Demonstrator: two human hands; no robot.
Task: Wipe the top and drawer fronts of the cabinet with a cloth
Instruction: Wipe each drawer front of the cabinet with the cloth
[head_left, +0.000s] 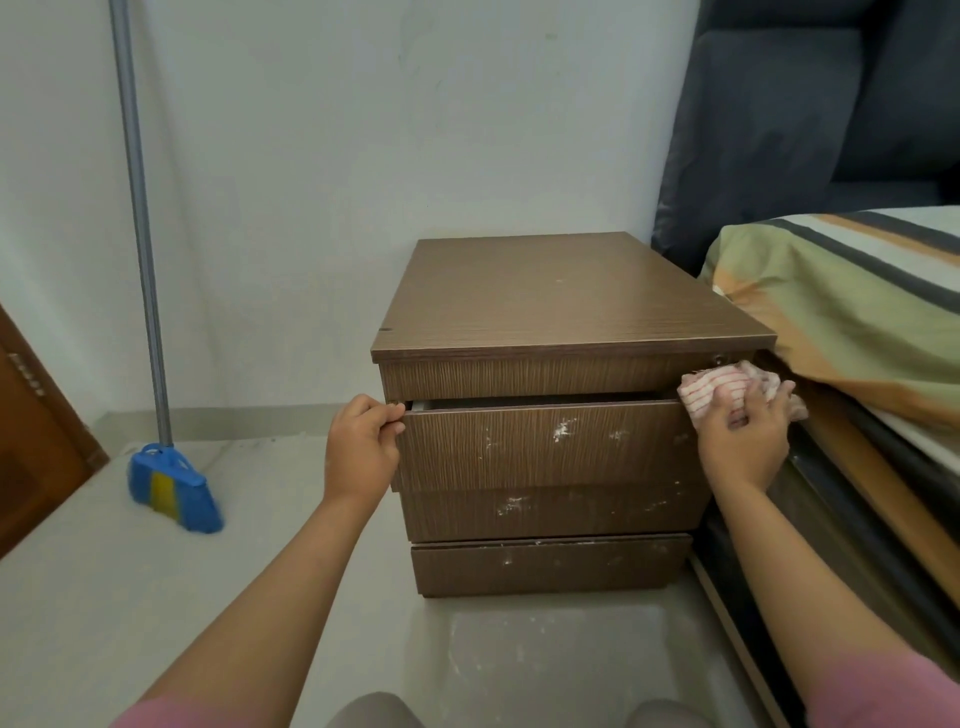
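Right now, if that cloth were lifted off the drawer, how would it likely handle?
Probably floppy: the cloth lies bunched and creased under the right hand, against the drawer corner. Likely light, since it is thin striped fabric. It should neither roll nor slip much; it would just sag and drape from the fingers.

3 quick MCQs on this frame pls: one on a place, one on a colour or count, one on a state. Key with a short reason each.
1. Where is the cloth?
A. on the cabinet top
B. at the right end of the upper drawer front, under the right hand
C. on the floor

2. What colour is the broom head?
A. blue and yellow
B. red
C. black

3. The upper drawer is:
A. fully shut
B. removed
C. pulled slightly out

Key: B, right hand holds it there; A, those colours show; C, a gap shows above its front, left hand gripping its edge.
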